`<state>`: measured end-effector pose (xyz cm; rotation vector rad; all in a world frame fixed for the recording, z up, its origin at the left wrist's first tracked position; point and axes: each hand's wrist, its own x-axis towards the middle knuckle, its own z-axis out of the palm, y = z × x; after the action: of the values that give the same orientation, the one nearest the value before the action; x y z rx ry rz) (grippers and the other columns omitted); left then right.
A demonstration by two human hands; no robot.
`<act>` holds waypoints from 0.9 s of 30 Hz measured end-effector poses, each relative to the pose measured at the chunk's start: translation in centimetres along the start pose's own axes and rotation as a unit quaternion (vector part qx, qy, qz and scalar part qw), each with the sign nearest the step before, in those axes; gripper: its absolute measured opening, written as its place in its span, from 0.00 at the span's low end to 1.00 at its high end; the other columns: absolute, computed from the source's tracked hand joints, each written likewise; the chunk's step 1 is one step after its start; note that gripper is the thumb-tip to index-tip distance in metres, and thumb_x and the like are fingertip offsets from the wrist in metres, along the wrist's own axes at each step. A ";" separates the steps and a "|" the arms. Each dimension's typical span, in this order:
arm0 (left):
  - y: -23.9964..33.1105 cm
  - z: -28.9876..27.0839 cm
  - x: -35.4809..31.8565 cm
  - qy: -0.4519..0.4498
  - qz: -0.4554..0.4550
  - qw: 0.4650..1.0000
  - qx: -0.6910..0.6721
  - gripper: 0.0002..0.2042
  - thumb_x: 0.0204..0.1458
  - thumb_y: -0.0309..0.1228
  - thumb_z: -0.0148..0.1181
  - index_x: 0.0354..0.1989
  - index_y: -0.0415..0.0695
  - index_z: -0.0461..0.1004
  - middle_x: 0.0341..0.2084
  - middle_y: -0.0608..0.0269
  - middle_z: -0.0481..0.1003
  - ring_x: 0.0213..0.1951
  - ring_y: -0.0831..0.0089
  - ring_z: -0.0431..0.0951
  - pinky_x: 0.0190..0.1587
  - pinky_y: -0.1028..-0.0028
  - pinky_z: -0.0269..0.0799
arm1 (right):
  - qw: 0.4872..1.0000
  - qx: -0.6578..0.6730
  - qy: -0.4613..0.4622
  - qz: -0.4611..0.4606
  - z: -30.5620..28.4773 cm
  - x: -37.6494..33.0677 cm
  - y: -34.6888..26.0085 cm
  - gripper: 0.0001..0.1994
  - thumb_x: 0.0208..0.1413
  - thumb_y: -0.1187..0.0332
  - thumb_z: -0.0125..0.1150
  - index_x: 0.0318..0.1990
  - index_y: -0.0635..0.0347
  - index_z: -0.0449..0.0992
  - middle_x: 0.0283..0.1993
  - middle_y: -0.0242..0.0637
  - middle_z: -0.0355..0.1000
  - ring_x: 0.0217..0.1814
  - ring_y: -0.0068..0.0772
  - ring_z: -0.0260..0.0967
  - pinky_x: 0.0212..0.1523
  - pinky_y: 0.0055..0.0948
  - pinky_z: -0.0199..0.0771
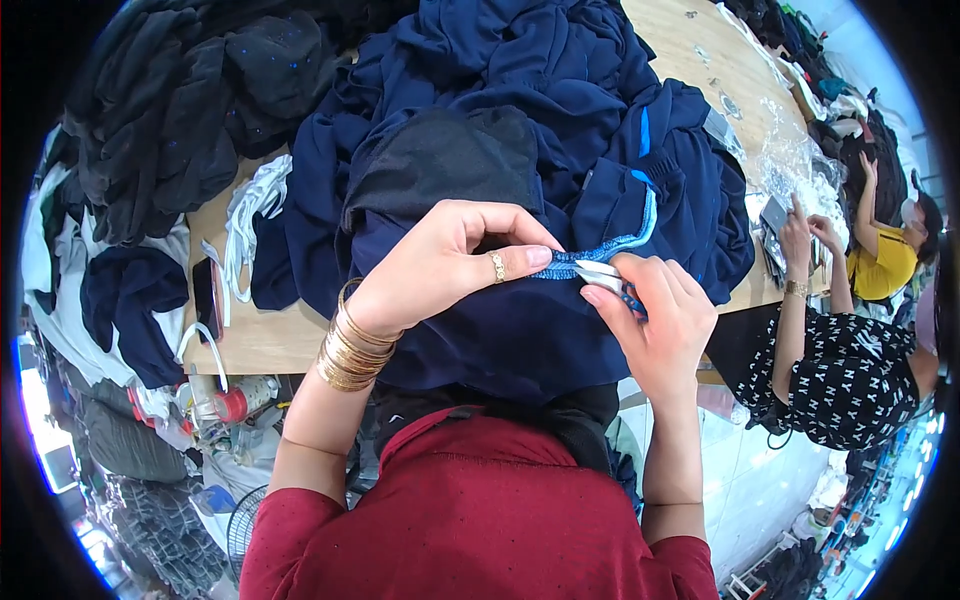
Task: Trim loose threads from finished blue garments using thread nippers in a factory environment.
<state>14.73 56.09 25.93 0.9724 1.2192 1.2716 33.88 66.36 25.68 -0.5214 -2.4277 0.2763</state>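
Observation:
A navy garment lies over my lap and the table edge, with a light blue seam running along its turned edge. My left hand pinches that edge between thumb and fingers, at the left end of the blue seam. In my right hand are small thread snips, their pale blades pointing left against the seam, close to my left thumb. My right fingers cover much of the snips' handle. Whether the blades touch a thread is too small to tell.
Navy cloth is heaped ahead on the wooden table, beside black garments at far left. A phone and white strips lie left. On the right, a co-worker in a patterned black top handles items near plastic bags.

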 end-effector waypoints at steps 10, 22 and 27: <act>0.4 0.0 0.0 0.002 -0.003 1.000 0.002 0.09 0.52 0.31 0.58 0.35 0.37 0.76 0.26 0.73 0.72 0.27 0.90 0.64 0.30 0.88 0.58 | 1.000 -0.011 0.001 -0.018 0.0 0.5 -0.3 0.14 0.40 0.58 0.68 0.31 0.54 0.73 0.22 0.27 0.67 0.21 0.26 0.62 0.22 0.25 0.59; -0.2 -0.1 0.1 0.009 -0.005 1.000 0.001 0.08 0.52 0.29 0.58 0.36 0.37 0.76 0.28 0.71 0.74 0.30 0.88 0.68 0.36 0.86 0.63 | 0.999 -0.014 -0.033 -0.036 -0.1 0.5 -0.5 0.14 0.40 0.58 0.69 0.31 0.54 0.74 0.22 0.27 0.66 0.21 0.25 0.62 0.22 0.25 0.59; -0.1 -0.1 0.0 0.007 -0.006 1.000 -0.007 0.09 0.52 0.29 0.58 0.37 0.37 0.76 0.29 0.70 0.74 0.31 0.87 0.69 0.37 0.86 0.64 | 1.000 -0.002 0.001 -0.023 -0.1 0.3 -0.2 0.14 0.40 0.58 0.69 0.31 0.54 0.74 0.21 0.27 0.65 0.21 0.26 0.62 0.22 0.25 0.59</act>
<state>14.62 56.10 25.82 0.9467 1.2247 1.2786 33.66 66.26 25.94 -0.4672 -2.4349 0.2518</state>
